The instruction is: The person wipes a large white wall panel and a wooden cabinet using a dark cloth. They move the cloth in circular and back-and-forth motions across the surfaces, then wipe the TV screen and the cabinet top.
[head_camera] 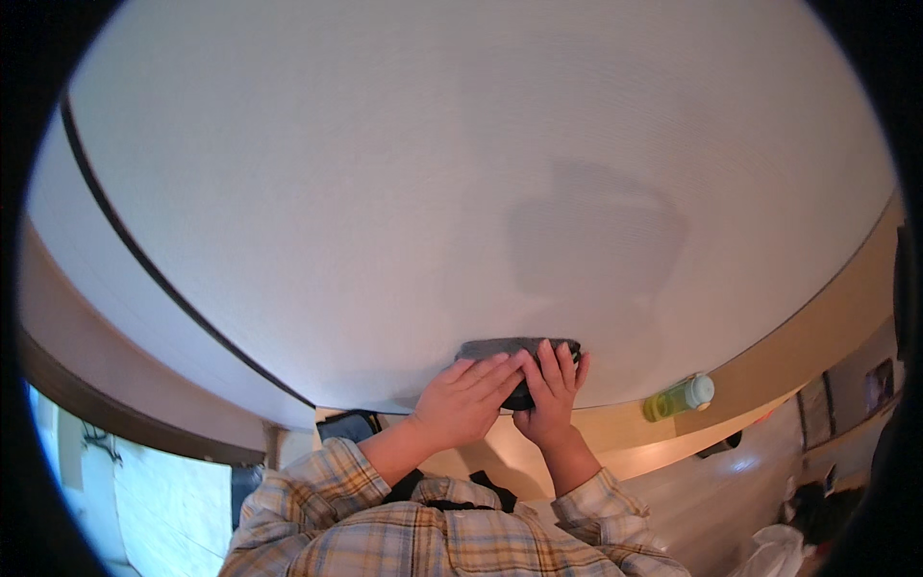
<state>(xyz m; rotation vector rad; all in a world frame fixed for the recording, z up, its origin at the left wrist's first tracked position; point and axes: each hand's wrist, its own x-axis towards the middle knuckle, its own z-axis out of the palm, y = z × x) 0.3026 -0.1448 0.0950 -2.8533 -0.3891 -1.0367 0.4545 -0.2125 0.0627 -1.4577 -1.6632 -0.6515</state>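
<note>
A dark grey and black case (519, 349), possibly a soft pouch, is held low in front of a pale wall. My left hand (461, 400) lies across its left and front side, fingers together and pointing right. Over the right end bend the fingers of my right hand (555, 393), with its thumb below. The fingertips of both hands nearly meet at the middle of the case. My hands cover much of the case, so its full shape and any opening are hidden.
A wooden desktop (497, 447) runs along the foot of the wall (324, 216). To the right stands a green bottle with a pale blue lid (678, 398). A dark flat item (349, 425) lies left of my left wrist. A dark vertical strip (144, 252) crosses the wall's left side.
</note>
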